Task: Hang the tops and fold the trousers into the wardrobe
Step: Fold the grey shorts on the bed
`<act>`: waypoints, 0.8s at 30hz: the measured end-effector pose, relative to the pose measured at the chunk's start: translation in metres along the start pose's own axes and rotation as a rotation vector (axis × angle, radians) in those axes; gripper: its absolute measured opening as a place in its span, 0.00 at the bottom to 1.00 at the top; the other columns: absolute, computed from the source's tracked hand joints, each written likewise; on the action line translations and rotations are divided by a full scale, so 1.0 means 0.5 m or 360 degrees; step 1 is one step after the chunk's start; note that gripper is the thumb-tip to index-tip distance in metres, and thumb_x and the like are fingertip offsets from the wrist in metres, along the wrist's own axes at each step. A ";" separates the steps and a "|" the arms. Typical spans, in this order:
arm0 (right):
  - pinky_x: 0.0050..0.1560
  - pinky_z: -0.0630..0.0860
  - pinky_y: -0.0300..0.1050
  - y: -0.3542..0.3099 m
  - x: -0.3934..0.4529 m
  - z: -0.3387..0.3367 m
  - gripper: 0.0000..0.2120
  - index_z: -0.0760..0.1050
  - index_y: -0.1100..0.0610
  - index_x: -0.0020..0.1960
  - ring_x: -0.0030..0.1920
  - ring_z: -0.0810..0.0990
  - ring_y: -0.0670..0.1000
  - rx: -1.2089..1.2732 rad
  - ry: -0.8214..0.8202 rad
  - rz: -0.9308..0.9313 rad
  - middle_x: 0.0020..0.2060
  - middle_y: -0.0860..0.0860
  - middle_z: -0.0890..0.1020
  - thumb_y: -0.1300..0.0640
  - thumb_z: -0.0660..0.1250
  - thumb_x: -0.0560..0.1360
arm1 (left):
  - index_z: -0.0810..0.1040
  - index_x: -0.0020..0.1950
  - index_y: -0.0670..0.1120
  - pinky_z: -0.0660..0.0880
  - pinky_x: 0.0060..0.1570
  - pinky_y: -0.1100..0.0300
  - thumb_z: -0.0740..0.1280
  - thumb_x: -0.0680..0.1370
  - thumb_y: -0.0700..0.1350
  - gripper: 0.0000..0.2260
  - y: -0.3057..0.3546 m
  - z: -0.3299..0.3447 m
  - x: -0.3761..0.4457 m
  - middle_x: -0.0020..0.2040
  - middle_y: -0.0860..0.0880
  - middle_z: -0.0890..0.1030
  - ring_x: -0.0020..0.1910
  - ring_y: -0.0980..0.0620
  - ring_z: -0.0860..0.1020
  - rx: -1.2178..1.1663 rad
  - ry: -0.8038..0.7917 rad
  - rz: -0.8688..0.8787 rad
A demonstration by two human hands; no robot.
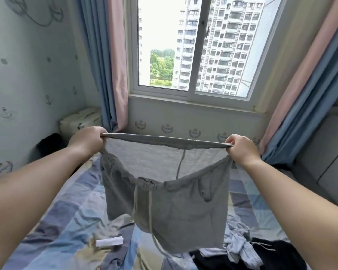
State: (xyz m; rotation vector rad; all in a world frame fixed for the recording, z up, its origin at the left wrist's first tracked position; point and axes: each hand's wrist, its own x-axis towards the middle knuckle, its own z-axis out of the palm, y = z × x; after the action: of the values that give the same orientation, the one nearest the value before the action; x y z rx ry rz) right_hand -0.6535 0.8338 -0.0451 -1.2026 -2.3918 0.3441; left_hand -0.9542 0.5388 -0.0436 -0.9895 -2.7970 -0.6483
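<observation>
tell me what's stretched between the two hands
The waistband of the grey shorts, pulled taut from left hand to right hand, in the head view.

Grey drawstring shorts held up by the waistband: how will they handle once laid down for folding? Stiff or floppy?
Likely floppy: the grey shorts sag between the left hand and right hand, front waistband drooping. Probably light, held by pinches alone. The drawstring dangles loose, so it may trail or snag on the bedsheet.
</observation>
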 end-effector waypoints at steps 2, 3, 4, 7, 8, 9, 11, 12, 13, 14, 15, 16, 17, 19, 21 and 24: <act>0.45 0.69 0.45 0.017 -0.005 -0.001 0.07 0.73 0.48 0.44 0.47 0.73 0.55 -0.0138 -0.0070 0.0071 0.51 0.54 0.77 0.59 0.62 0.73 | 0.79 0.45 0.51 0.77 0.45 0.52 0.58 0.73 0.34 0.15 0.003 -0.006 0.006 0.44 0.45 0.82 0.42 0.44 0.78 -0.0188 -0.0013 -0.0077; 0.46 0.69 0.45 0.027 -0.012 -0.003 0.06 0.73 0.48 0.46 0.47 0.73 0.55 -0.0207 -0.0116 0.0118 0.51 0.54 0.75 0.59 0.62 0.74 | 0.80 0.45 0.51 0.79 0.44 0.50 0.56 0.72 0.33 0.17 0.004 -0.008 0.006 0.44 0.44 0.82 0.41 0.43 0.79 -0.0313 -0.0010 -0.0113; 0.46 0.69 0.45 0.037 -0.018 -0.003 0.06 0.73 0.48 0.48 0.48 0.74 0.56 -0.0282 -0.0166 0.0169 0.51 0.54 0.74 0.58 0.63 0.74 | 0.80 0.46 0.51 0.81 0.41 0.49 0.54 0.72 0.32 0.20 0.004 -0.011 0.006 0.44 0.44 0.81 0.40 0.43 0.80 -0.0463 -0.0006 -0.0168; 0.48 0.74 0.46 0.065 -0.037 -0.005 0.08 0.72 0.52 0.51 0.52 0.79 0.56 -0.0512 -0.0432 0.0339 0.51 0.52 0.77 0.57 0.63 0.72 | 0.80 0.51 0.44 0.79 0.24 0.59 0.49 0.75 0.30 0.22 0.012 -0.008 0.000 0.46 0.41 0.79 0.37 0.45 0.78 -0.0974 -0.0009 -0.0418; 0.48 0.78 0.47 0.072 -0.041 -0.003 0.08 0.73 0.54 0.51 0.49 0.82 0.55 -0.0489 -0.0544 0.0409 0.49 0.52 0.81 0.58 0.62 0.72 | 0.79 0.51 0.42 0.77 0.23 0.61 0.48 0.75 0.30 0.21 0.019 -0.005 -0.005 0.47 0.39 0.79 0.37 0.44 0.77 -0.1090 -0.0017 -0.0475; 0.46 0.81 0.48 0.074 -0.041 0.000 0.08 0.74 0.57 0.50 0.44 0.84 0.54 -0.0383 -0.0639 0.0465 0.45 0.54 0.83 0.60 0.60 0.73 | 0.79 0.50 0.40 0.77 0.23 0.61 0.48 0.75 0.29 0.20 0.022 0.002 -0.008 0.46 0.38 0.79 0.38 0.43 0.77 -0.1187 -0.0027 -0.0522; 0.36 0.82 0.47 0.064 -0.038 0.006 0.11 0.75 0.61 0.50 0.36 0.85 0.54 0.0040 -0.0696 0.0595 0.40 0.57 0.84 0.65 0.55 0.75 | 0.80 0.47 0.39 0.77 0.26 0.62 0.51 0.74 0.29 0.17 0.028 0.018 -0.010 0.41 0.38 0.79 0.37 0.43 0.77 -0.1157 -0.0060 -0.0510; 0.30 0.80 0.44 0.054 -0.036 0.008 0.13 0.75 0.61 0.51 0.34 0.84 0.53 0.0275 -0.0660 0.0650 0.40 0.58 0.83 0.66 0.52 0.76 | 0.80 0.45 0.39 0.76 0.28 0.63 0.54 0.74 0.30 0.15 0.031 0.025 -0.013 0.37 0.40 0.78 0.35 0.44 0.76 -0.1075 -0.0086 -0.0470; 0.27 0.78 0.42 0.044 -0.035 0.009 0.15 0.75 0.59 0.51 0.33 0.83 0.52 0.0474 -0.0611 0.0685 0.40 0.57 0.82 0.67 0.51 0.76 | 0.80 0.42 0.39 0.73 0.29 0.64 0.57 0.74 0.31 0.13 0.036 0.029 -0.017 0.34 0.42 0.77 0.33 0.46 0.74 -0.0999 -0.0119 -0.0419; 0.26 0.76 0.41 0.036 -0.032 0.011 0.15 0.76 0.58 0.51 0.33 0.82 0.51 0.0637 -0.0573 0.0704 0.40 0.56 0.81 0.67 0.51 0.76 | 0.79 0.38 0.41 0.71 0.30 0.65 0.60 0.74 0.33 0.10 0.041 0.031 -0.022 0.32 0.44 0.76 0.33 0.47 0.73 -0.0941 -0.0172 -0.0371; 0.26 0.76 0.40 0.028 -0.031 0.013 0.15 0.76 0.57 0.50 0.33 0.80 0.50 0.0777 -0.0552 0.0705 0.40 0.56 0.80 0.67 0.51 0.77 | 0.79 0.37 0.42 0.71 0.33 0.63 0.65 0.74 0.35 0.08 0.044 0.034 -0.025 0.32 0.45 0.77 0.34 0.48 0.73 -0.0900 -0.0228 -0.0314; 0.25 0.76 0.41 0.021 -0.030 0.015 0.15 0.76 0.56 0.50 0.34 0.78 0.50 0.0902 -0.0535 0.0706 0.39 0.55 0.79 0.67 0.52 0.77 | 0.79 0.36 0.43 0.70 0.36 0.61 0.69 0.73 0.37 0.06 0.046 0.036 -0.029 0.33 0.46 0.77 0.36 0.49 0.74 -0.0855 -0.0297 -0.0265; 0.24 0.76 0.40 0.016 -0.031 0.014 0.13 0.75 0.56 0.48 0.34 0.77 0.50 0.1017 -0.0511 0.0715 0.38 0.54 0.77 0.67 0.54 0.78 | 0.78 0.36 0.43 0.69 0.37 0.59 0.72 0.72 0.40 0.06 0.047 0.039 -0.033 0.33 0.47 0.77 0.36 0.50 0.74 -0.0805 -0.0354 -0.0223; 0.23 0.76 0.39 0.013 -0.032 0.012 0.11 0.74 0.55 0.44 0.33 0.75 0.49 0.1205 -0.0460 0.0729 0.36 0.54 0.76 0.67 0.57 0.78 | 0.77 0.36 0.42 0.67 0.36 0.58 0.76 0.70 0.47 0.11 0.046 0.046 -0.042 0.33 0.48 0.76 0.35 0.50 0.73 -0.0674 -0.0368 -0.0148; 0.28 0.76 0.40 0.019 -0.029 0.012 0.09 0.73 0.55 0.41 0.35 0.76 0.49 0.1222 -0.0419 0.0694 0.38 0.54 0.77 0.65 0.62 0.77 | 0.74 0.35 0.43 0.69 0.36 0.57 0.74 0.70 0.52 0.16 0.039 0.057 -0.046 0.32 0.48 0.76 0.34 0.49 0.75 -0.0549 -0.0281 -0.0128; 0.40 0.78 0.46 0.039 -0.028 0.003 0.07 0.75 0.52 0.40 0.43 0.78 0.53 0.0576 -0.0339 0.0507 0.42 0.54 0.80 0.62 0.67 0.73 | 0.74 0.38 0.42 0.80 0.41 0.50 0.67 0.75 0.50 0.12 0.015 0.056 -0.044 0.35 0.44 0.79 0.34 0.44 0.81 -0.0565 -0.0118 -0.0221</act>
State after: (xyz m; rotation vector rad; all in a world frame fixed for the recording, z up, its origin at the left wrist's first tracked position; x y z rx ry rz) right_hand -0.6334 0.8341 -0.0583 -1.4239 -2.1687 1.0038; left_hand -0.9310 0.5431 -0.0712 -0.8883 -2.8951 -1.1824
